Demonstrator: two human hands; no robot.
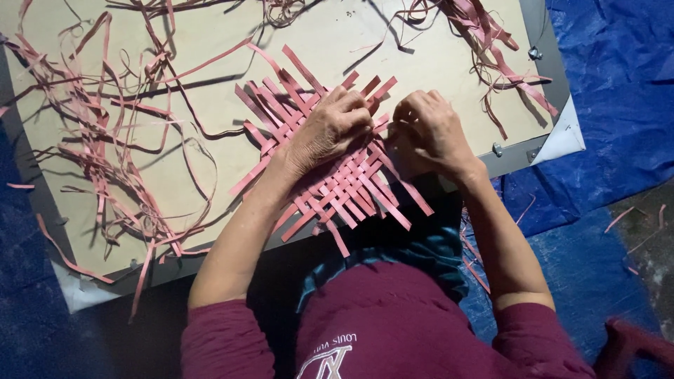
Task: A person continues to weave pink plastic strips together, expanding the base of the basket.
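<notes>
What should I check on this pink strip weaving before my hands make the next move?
1. Left hand pressing flat on the woven mat of pink flat strips: ok.
2. Right hand closed at the mat's right edge: ok; which strip it grips, cannot tell.
3. Mat supported by the pale flat wooden board: not ok, its near corner overhangs the board edge.
4. Spare loose pink strips piled on the board to the left: ok.
5. Weave tight under the hands: cannot tell, hidden.
</notes>
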